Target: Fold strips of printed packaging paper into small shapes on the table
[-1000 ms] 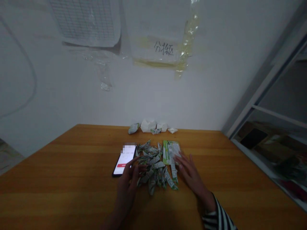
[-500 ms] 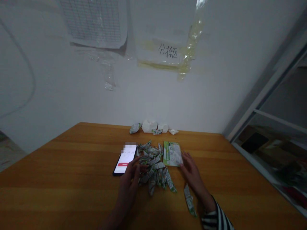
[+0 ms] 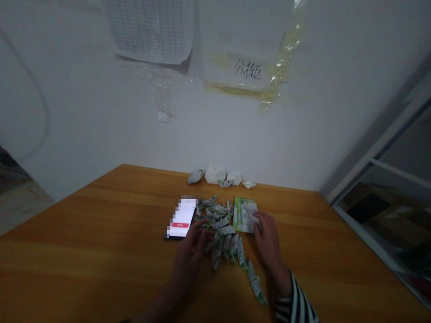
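Observation:
My left hand (image 3: 191, 246) is over the left side of a pile of crumpled, narrow white-and-green wrappers (image 3: 222, 231). Its fingers are apart and slightly curved, their tips touching the wrappers. A flat white-and-green packet (image 3: 243, 216) lies just right of the pile. My right hand (image 3: 268, 235) rests its fingers over that packet's right edge, thumb apart; I see no clear grip. One long wrapper (image 3: 255, 282) trails from the pile's lower right end towards me. Left of the pile, close to my left hand, lies a phone (image 3: 183, 219) with a lit screen.
Along the wall behind are crumpled white tissues (image 3: 215, 175) and another crumpled wrapper (image 3: 195, 176). The wooden table (image 3: 101, 224) meets the wall, where a printed sheet (image 3: 151, 31) is taped. A shelf frame (image 3: 400, 172) stands at the right.
The long loose wrapper has shifted left and now meets the pile's end. My right hand has come slightly left, further over the packet. The view has turned a little.

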